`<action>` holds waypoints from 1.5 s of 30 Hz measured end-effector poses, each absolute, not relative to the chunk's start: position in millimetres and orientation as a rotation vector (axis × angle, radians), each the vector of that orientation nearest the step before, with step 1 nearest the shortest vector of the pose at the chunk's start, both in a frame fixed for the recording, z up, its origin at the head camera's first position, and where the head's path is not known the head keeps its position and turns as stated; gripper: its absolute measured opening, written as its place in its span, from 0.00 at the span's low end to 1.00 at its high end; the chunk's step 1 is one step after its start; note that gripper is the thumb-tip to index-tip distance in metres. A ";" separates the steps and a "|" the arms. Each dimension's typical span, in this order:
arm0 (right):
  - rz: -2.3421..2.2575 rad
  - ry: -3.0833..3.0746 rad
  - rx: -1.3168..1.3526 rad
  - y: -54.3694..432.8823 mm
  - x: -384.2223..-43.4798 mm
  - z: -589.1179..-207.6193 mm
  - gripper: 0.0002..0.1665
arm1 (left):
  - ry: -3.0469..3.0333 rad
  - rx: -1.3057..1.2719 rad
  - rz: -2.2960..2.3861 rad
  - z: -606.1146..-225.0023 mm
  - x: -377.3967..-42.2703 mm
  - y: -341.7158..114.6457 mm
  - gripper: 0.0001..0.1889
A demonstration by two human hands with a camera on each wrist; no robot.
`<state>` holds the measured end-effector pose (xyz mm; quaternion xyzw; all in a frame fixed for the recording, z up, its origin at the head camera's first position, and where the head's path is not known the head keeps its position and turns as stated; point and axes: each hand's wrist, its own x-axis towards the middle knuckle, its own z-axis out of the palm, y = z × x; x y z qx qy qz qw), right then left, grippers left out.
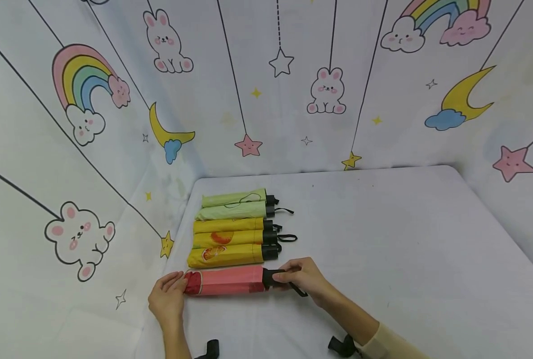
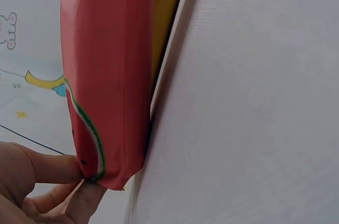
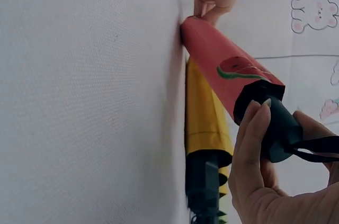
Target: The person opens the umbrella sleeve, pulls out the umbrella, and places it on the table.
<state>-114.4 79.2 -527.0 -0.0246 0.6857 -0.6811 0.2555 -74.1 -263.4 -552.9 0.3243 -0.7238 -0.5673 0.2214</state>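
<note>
A folded pink-red umbrella [image 1: 232, 280] with a watermelon print lies crosswise near the front of the white table. My left hand [image 1: 168, 294] pinches its closed fabric end between thumb and fingers, as the left wrist view also shows. At the other end, my right hand [image 3: 265, 166] grips the black handle [image 3: 280, 128], whose wrist strap [image 1: 299, 289] hangs loose. Just behind the pink umbrella, a yellow umbrella [image 1: 230, 255] with an orange-slice print lies parallel to it.
Farther back in the same row lie more yellow umbrellas [image 1: 228, 239] and two pale green umbrellas [image 1: 230, 211], handles pointing right. The white table [image 1: 383, 239] meets a cartoon-printed cloth backdrop [image 1: 257, 109]. Black objects [image 1: 344, 346] sit at the front edge near the wrists.
</note>
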 end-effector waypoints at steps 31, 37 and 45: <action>-1.957 1.854 -0.069 126.5 -113.4 -522.3 0.18 | -1.853 0.895 -1.659 -553.2 -78.8 -261.4 0.18; -1.973 1.843 -0.074 133.2 -113.1 -521.0 0.19 | -1.849 0.901 -1.664 -553.1 -79.0 -261.7 0.18; -1.994 1.841 -0.088 142.8 -114.2 -520.6 0.18 | -1.873 0.905 -1.639 -555.1 -80.8 -262.9 0.19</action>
